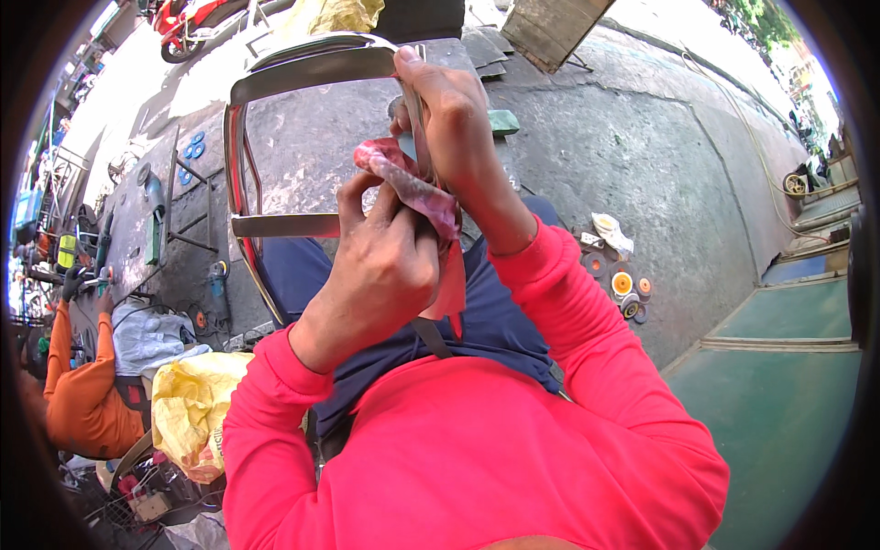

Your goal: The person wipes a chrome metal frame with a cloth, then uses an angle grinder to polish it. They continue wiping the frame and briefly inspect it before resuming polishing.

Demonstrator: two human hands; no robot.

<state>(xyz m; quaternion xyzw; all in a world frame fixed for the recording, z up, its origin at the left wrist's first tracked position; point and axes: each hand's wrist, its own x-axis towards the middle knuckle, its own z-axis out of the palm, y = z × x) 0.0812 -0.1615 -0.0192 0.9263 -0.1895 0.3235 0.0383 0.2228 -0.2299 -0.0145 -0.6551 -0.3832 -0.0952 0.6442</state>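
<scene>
A shiny metal frame (286,225) with rounded corners stands before me, its flat bars forming an open rectangle. My right hand (458,124) is closed around the frame's right side near the top, thumb resting at the upper corner. A crumpled red and pink cloth (412,188) is bunched against that same side bar. My left hand (387,261) grips the cloth with bent fingers, pressing it onto the metal below my right hand. Part of the bar is hidden behind the cloth and both hands.
At left a person in orange sleeves (87,403) handles a power tool. Beside me lie a yellow sack (197,412) and a blue angle grinder (218,293). Several grinding discs (623,282) rest on the ground at right. A green block (502,122) sits beyond my right hand.
</scene>
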